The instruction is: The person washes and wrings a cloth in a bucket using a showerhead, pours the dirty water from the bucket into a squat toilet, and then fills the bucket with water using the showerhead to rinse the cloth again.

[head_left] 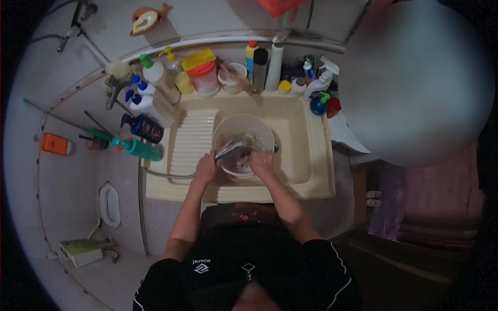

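The left hand (pixel 207 168) grips a hose (pixel 176 177) beside the bucket (pixel 249 123) in the sink (pixel 298 140); whether the right hand (pixel 261 161), at the rim, holds anything, I cannot tell.

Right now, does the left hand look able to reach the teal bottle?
Probably yes: nothing stands on the ribbed drainboard between the left hand and the teal bottle, though that hand may be holding the hose.
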A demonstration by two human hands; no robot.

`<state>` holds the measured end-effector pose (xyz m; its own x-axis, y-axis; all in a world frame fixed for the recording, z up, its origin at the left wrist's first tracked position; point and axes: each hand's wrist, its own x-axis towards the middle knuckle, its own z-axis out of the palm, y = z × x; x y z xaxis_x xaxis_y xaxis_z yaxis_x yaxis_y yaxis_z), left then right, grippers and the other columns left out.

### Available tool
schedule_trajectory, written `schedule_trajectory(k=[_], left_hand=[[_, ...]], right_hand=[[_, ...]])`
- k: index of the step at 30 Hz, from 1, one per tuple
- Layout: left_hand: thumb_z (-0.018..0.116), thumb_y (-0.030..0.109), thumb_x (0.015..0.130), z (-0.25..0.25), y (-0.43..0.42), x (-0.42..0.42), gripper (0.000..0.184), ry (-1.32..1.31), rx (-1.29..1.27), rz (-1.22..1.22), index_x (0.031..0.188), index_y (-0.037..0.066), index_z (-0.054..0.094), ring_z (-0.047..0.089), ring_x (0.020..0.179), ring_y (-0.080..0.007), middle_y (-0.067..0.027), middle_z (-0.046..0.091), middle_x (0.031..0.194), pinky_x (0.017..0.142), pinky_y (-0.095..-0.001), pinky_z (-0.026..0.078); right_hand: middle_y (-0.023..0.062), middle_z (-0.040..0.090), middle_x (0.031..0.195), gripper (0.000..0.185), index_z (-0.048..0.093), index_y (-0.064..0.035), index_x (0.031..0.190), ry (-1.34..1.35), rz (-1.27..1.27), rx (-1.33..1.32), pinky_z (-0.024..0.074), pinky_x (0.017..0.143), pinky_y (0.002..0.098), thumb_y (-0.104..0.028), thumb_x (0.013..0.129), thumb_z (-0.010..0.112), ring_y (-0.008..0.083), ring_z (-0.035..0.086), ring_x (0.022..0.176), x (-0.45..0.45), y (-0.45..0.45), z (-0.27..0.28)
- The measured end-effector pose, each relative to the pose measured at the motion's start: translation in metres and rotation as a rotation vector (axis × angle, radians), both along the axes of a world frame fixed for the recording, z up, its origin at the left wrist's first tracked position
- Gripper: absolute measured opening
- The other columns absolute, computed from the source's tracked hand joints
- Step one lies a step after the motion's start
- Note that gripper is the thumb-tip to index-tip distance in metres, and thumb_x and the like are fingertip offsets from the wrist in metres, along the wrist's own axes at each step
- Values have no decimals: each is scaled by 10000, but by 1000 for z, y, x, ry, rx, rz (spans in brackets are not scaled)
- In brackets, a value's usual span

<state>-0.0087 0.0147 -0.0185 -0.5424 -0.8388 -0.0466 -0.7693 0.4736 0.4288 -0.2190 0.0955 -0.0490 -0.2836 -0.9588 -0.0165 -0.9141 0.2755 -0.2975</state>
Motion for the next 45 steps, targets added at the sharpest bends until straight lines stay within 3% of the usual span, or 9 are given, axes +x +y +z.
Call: schedule_trajectory(k=[10,13,18,27,31,36,38,45], left_hand=[[582,208,841,2,1,0,335,48,27,4,1086,61,408,531,795,-441,-224,550,853,691,-529,417],[594,247,832,-4,-2,3,345,103,31,-14,1072,59,433,553,805,-425,-218,553,861,692,-517,443],[583,200,845,-4,-6,6,275,246,151,-18,1010,16,462,540,815,-406,-218,556,874,702,-461,421],[596,187,834,-7,-9,6,276,227,158,2,1021,14,489,551,814,-381,-204,568,878,715,-426,437],[599,188,828,-21,-10,10,285,315,91,-40,1037,25,491,557,811,-380,-203,569,875,703,-427,445],[602,257,820,-15,-11,9,299,222,125,-33,967,25,483,555,798,-381,-202,565,844,686,-437,431],[602,245,822,-13,-12,10,301,214,150,-13,986,23,482,550,802,-388,-203,565,847,695,-442,431],[587,217,835,-11,-7,8,275,256,191,5,1007,26,490,550,835,-394,-203,571,864,721,-448,434]], right_hand=[[172,639,687,180,692,-80,700,15,-4,72,452,715,400,-208,728,568,307,644,664,-3,-6,-8],[168,643,697,185,697,-86,718,-16,-11,14,447,726,393,-211,738,562,307,644,672,-3,-3,-8],[162,648,711,183,700,-99,738,-6,-6,117,443,738,393,-220,741,563,300,646,695,-3,-6,0],[153,652,721,163,691,-113,717,-10,-5,71,438,757,385,-218,733,568,292,646,715,-4,-4,-1],[148,653,724,156,692,-121,718,16,-3,37,434,760,387,-212,733,566,285,646,718,-2,-1,4],[135,660,739,158,702,-143,747,4,3,32,427,774,376,-210,736,559,277,647,727,0,-3,13],[130,664,757,147,702,-153,774,-1,14,141,424,781,371,-209,730,573,274,647,756,-1,-4,20],[128,666,772,130,699,-163,795,-2,-7,126,411,799,368,-208,721,602,270,636,802,-1,-1,9]])
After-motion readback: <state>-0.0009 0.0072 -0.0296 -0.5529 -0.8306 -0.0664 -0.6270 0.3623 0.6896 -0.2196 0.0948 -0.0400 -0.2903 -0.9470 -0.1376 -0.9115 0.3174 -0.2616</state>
